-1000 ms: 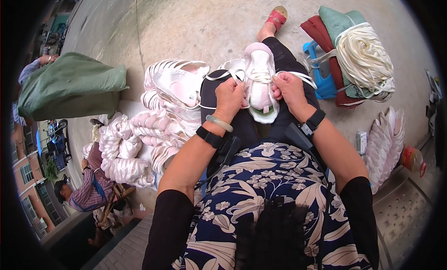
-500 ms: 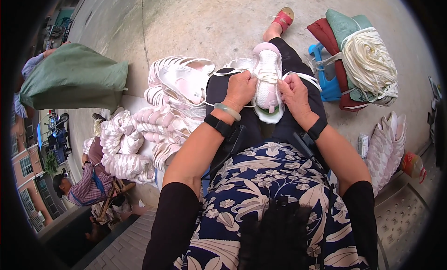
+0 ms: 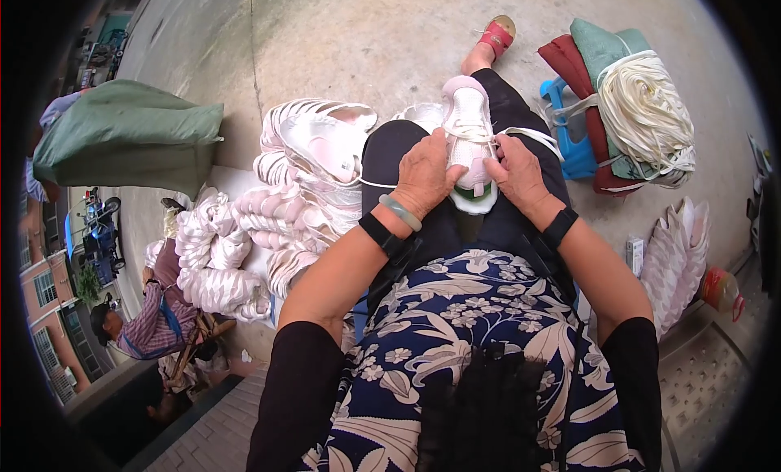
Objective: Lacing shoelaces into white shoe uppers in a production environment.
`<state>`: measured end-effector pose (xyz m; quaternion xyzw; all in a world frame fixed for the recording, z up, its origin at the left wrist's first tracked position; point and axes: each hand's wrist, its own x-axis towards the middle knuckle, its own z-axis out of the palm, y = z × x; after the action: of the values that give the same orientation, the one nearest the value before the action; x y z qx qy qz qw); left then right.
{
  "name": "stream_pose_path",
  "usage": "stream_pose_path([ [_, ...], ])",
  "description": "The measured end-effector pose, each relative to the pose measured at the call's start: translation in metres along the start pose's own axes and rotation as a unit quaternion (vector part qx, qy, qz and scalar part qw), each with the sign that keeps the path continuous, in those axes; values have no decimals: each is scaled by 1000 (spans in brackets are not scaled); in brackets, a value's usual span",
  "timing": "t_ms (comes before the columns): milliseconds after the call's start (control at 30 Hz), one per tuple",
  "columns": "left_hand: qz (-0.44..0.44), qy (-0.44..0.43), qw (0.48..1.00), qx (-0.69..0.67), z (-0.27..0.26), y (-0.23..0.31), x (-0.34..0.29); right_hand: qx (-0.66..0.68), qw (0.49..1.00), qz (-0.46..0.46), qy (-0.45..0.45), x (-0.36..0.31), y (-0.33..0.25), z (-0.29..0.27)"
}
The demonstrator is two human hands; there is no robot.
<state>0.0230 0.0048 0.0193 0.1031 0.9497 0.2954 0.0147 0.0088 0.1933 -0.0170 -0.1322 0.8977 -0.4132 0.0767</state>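
Observation:
A white and pink shoe upper point(image 3: 466, 110) rests lengthwise between my thighs, its padded collar pointing away and its toe toward me. White shoelace point(image 3: 474, 135) crosses its middle, and loose lace trails over both thighs. My left hand point(image 3: 427, 172) grips the upper's left side, thumb laid on the toe part. On the other side my right hand point(image 3: 518, 175) is closed on the right edge, its thumb pressing near a pink patch. Most of the curled fingers are hidden beneath or beside the upper. Something green shows inside the toe opening.
Piled shoe uppers point(image 3: 313, 150) lie left of my legs, with bundled ones point(image 3: 215, 252) nearer. A blue stool point(image 3: 571, 134) holds folded cloth and a hank of white laces point(image 3: 647, 106). More uppers point(image 3: 674, 260) and a bottle point(image 3: 720, 289) stand right. Another person point(image 3: 150, 329) sits left.
Both hands have moved from pinching near the crossed lace to gripping the upper's sides closer to the toe. The left thumb now lies across the toe part.

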Motion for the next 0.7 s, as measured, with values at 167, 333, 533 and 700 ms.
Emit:
stream_pose_path([
  [167, -30, -22, 999, 29, 2, -3, 2, -28, 999, -44, 5, 10, 11, 1],
  [333, -42, -11, 999, 29, 8, -4, -2, -54, 995, -60, 57, 7, -17, -10],
  [533, -42, 0, 998, 40, 6, -2, 2, -60, 988, -137, 33, 20, -41, 14],
  [700, -27, 30, 999, 20, 6, -4, 0, -69, 992, -97, 46, 26, -38, 35],
])
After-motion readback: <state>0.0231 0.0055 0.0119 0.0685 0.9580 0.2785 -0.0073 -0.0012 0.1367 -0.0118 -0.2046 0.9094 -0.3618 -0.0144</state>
